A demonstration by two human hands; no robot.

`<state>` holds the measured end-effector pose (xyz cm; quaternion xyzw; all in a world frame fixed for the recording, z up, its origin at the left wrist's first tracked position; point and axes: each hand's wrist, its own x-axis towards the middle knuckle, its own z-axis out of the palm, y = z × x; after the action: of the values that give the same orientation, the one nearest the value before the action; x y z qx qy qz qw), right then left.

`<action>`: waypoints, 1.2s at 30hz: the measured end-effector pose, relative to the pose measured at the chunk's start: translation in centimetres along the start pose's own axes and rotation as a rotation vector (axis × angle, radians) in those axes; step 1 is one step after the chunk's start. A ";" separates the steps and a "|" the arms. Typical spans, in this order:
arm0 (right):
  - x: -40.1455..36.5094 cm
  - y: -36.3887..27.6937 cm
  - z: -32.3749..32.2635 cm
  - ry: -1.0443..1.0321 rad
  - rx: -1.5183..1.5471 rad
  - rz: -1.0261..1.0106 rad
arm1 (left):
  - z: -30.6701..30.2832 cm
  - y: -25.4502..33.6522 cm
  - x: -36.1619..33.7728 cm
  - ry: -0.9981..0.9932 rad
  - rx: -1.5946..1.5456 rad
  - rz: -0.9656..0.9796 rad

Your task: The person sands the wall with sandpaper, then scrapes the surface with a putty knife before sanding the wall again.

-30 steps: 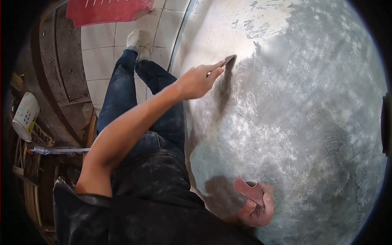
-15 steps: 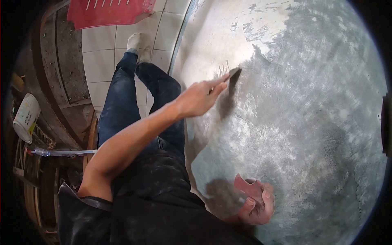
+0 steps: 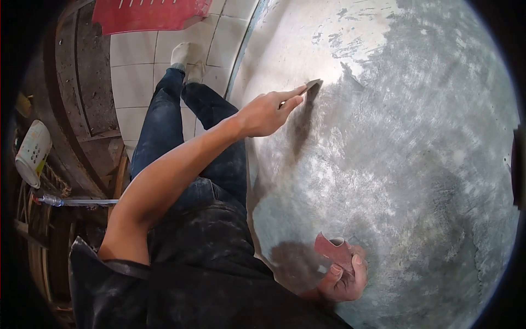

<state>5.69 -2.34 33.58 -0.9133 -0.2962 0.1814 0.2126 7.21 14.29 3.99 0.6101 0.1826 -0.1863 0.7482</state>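
My left hand (image 3: 268, 114) is closed around a putty knife (image 3: 313, 85), and the blade meets the grey and white wall surface (image 3: 394, 142) near the edge of a pale patch. Most of the knife's handle is hidden by my fingers. Lower down, close to the same surface, my right hand (image 3: 346, 278) grips a curled piece of reddish sandpaper (image 3: 333, 251). The sandpaper's upper end sticks out above my fingers.
A red plastic stool (image 3: 148, 15) stands on the white floor tiles (image 3: 133, 82) beyond my feet. At the left are a white bucket (image 3: 34, 153), a pale rod (image 3: 82, 202) and wooden pieces (image 3: 39, 257).
My left hand has slid a little upward along the surface with the putty knife, and the blade's angle has changed. My right hand with the sandpaper has hardly moved.
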 end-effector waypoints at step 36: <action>-0.2 0.7 -0.1 0.016 -0.051 -0.032 | 0.2 0.7 -1.0 -0.118 0.027 -0.065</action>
<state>5.87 -3.05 33.32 -0.9149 -0.3138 0.1632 0.1944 6.71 14.23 5.12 0.6017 0.1551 -0.2487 0.7430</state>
